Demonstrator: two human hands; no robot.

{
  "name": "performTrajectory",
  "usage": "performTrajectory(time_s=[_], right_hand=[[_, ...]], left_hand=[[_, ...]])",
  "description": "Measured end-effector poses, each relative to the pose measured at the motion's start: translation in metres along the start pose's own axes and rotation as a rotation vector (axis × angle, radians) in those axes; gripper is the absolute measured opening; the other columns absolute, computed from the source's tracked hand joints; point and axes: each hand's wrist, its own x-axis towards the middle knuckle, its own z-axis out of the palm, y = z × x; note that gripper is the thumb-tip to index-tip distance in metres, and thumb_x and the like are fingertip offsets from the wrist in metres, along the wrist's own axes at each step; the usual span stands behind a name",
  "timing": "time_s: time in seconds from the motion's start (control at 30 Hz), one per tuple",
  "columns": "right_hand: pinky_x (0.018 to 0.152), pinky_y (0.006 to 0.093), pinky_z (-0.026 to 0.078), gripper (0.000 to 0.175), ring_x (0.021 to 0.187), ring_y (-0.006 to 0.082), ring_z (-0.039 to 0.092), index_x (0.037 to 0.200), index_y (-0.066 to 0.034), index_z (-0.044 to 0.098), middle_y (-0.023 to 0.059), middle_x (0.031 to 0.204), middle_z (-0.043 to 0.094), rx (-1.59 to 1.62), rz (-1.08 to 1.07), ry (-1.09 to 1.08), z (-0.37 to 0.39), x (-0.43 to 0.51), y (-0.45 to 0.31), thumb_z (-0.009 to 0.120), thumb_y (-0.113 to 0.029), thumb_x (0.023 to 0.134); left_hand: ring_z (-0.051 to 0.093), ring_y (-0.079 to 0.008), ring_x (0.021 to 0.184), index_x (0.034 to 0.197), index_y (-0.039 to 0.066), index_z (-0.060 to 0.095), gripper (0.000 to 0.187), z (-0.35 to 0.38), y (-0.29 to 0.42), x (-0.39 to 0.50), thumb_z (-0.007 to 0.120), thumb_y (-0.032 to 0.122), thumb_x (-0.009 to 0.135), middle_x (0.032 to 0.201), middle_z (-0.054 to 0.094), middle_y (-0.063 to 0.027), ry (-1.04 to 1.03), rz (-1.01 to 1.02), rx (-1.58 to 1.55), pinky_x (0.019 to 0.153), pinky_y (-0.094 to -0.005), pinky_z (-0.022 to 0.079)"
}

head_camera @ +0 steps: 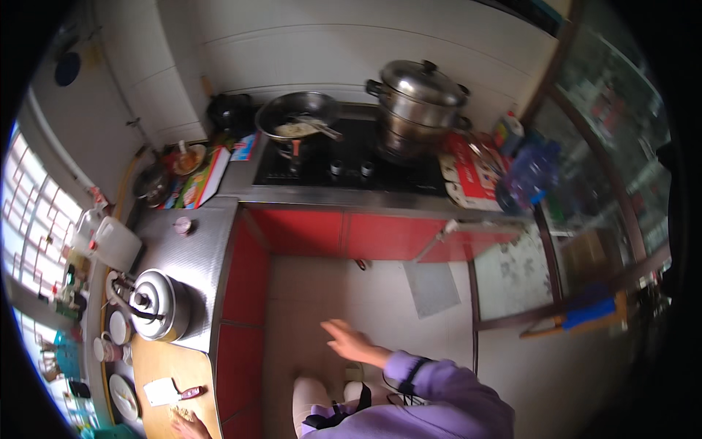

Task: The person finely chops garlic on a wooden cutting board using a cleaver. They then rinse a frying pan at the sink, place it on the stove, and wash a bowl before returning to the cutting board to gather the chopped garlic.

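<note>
At the bottom left, my left hand [191, 427] rests at a small pile of chopped food [179, 412] on a wooden cutting board [153, 359]. Its fingers touch the pile, and whether they pinch any of it is unclear. Just beyond lies a cleaver [162, 391] on its side, its dark red handle pointing right. My right hand [351, 341] hangs in the air over the floor in front of my legs, fingers extended and nothing in them. A wok [299, 101] on the black hob holds pale food and a metal spatula [323, 129].
A metal kettle [159, 304] stands behind the board, near a white plastic jug [116, 241]. On the hob's right is a lidded steamer pot [419, 96]. Red cabinets [299, 233] run below the counter. Bowls and a plate [125, 396] line the window side.
</note>
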Motion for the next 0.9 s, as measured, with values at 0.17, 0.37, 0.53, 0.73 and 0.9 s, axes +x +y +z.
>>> performTrajectory(time_s=[0.17,0.37,0.53,0.73,0.9], right_hand=[[0.099,0.0425,0.043,0.054,0.119,0.034,0.05,0.136,-0.0071,0.044,0.018,0.134,0.046,-0.03,0.557,0.125,-0.087,-0.037,0.083,0.06,-0.021,0.086],[0.094,0.0423,0.046,0.055,0.116,0.0363,0.051,0.135,-0.005,0.044,0.0208,0.127,0.05,-0.041,0.714,0.242,-0.116,-0.035,0.115,0.061,-0.021,0.085],[0.091,0.042,0.047,0.055,0.113,0.0374,0.052,0.135,-0.0035,0.044,0.0223,0.123,0.051,-0.064,0.652,0.52,-0.156,-0.03,0.129,0.061,-0.02,0.086],[0.093,0.044,0.046,0.053,0.11,0.0395,0.054,0.131,-0.0038,0.049,0.0246,0.117,0.056,-0.106,0.857,0.913,-0.235,-0.065,0.16,0.066,-0.017,0.082],[0.094,0.0418,0.045,0.052,0.108,0.0396,0.056,0.129,-0.0033,0.052,0.0247,0.118,0.057,-0.248,0.87,1.058,-0.313,-0.107,0.191,0.069,-0.016,0.081]], left_hand=[[0.053,-0.0303,0.113,0.141,0.014,0.044,0.063,-0.002,0.091,-0.02,0.066,0.008,0.082,0.122,0.054,-0.0162,0.176,0.264,-0.53,0.109,-0.0571,0.017],[0.049,-0.028,0.119,0.142,0.007,0.039,0.057,-0.032,0.345,-0.055,0.063,0.02,0.092,0.126,0.052,-0.0155,-0.523,0.723,-1.266,0.102,-0.04,0.037],[0.056,-0.0269,0.107,0.136,0.011,0.042,0.068,-0.131,0.556,-0.072,0.059,0.057,0.088,0.12,0.056,-0.0133,-1.39,0.527,-1.526,0.092,-0.0455,0.044],[0.064,-0.0241,0.078,0.101,0.005,0.056,0.05,-0.205,0.707,-0.082,0.064,0.052,0.086,0.087,0.064,-0.009,-1.84,0.522,-1.136,0.063,-0.0349,0.054],[0.061,-0.0174,0.056,0.093,0.003,0.058,0.051,-0.211,0.743,-0.091,0.066,0.053,0.084,0.065,0.06,-0.0046,-1.892,0.471,-1.166,0.05,-0.024,0.053]])
